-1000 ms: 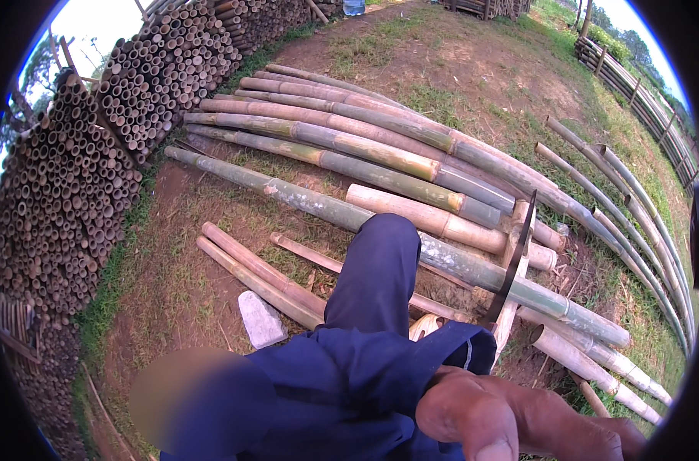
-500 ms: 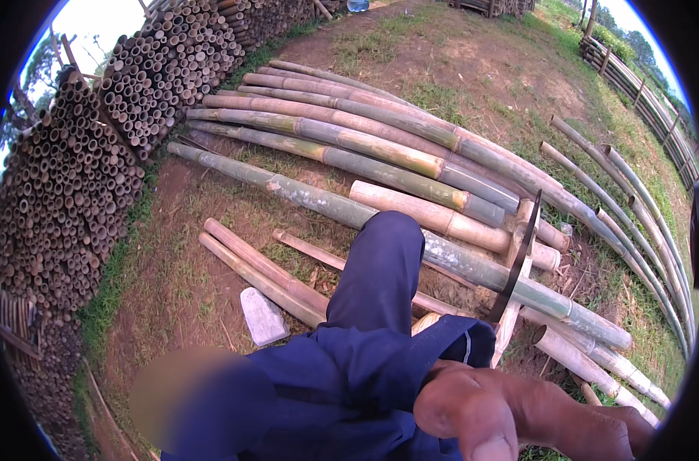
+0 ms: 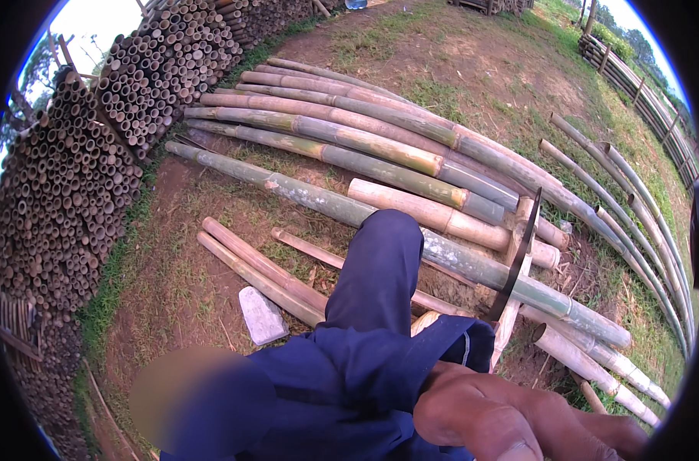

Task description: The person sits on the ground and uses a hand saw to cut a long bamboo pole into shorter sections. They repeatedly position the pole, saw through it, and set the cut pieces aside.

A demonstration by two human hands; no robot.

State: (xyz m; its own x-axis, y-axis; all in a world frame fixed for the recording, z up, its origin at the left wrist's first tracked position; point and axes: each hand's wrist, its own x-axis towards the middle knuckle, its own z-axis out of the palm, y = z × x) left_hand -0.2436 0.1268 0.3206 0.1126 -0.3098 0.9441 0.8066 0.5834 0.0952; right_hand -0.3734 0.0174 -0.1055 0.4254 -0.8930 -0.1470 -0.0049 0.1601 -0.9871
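We look first at the green pole (image 3: 472, 261), which lies on a slant across the middle of the view; the knee (image 3: 388, 238) covers a part of it. Near its right end the dark, curved blade (image 3: 523, 250) crosses over it. We cannot tell if the blade has entered the wall of the pole. Under this place a pale support (image 3: 508, 326) runs crosswise, and the lower end of the blade goes out of sight at the blue cloth (image 3: 380, 361).

Below it, very near to the lens, is the hand (image 3: 518, 411). Its fingers (image 3: 564, 422) are bent, but we cannot tell whether they are apart or clamped on something. The other hand does not show.

Compared with half a second ago, the thumb has gone a little to the right and the fingers have sunk a little. The blade and the green pole keep the same place against each other, so we see no advance there.

Farther out we find a thick pale pole (image 3: 442, 211), the long poles (image 3: 334, 138) behind, a grey stone (image 3: 263, 316) and the high stacks (image 3: 65, 207) at left.
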